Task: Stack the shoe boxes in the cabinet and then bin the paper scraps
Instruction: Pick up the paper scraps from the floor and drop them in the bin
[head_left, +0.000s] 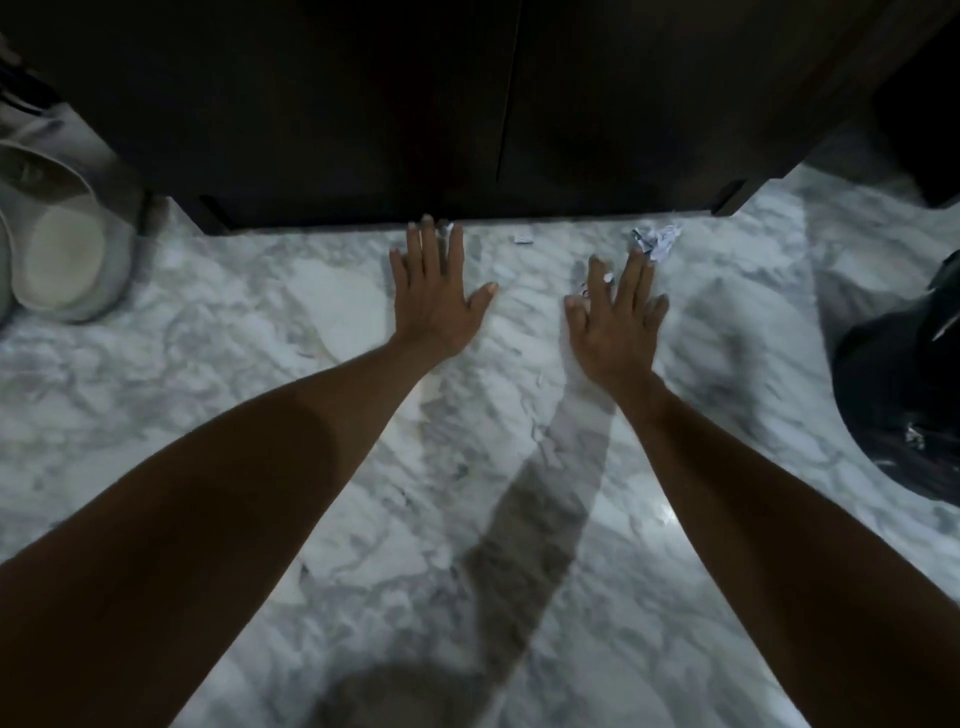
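Note:
The dark cabinet (467, 114) fills the top of the view with both doors closed; no shoe box shows. Both my arms stretch forward over the marble floor (260, 322). My left hand (434, 296) is flat with fingers straight, its fingertips near the cabinet's base, where a small paper scrap (445, 226) peeks out. My right hand (615, 317) is spread flat too. A crumpled paper scrap (655, 238) lies just beyond its fingertips, and a small bit of paper (607, 278) shows between its fingers. Another tiny scrap (522, 239) lies between the hands, by the cabinet.
A pale shoe (62, 254) lies sole-up at the far left beside the cabinet. A black bin bag (904, 395) sits at the right edge. A dark object (930, 119) stands at the upper right.

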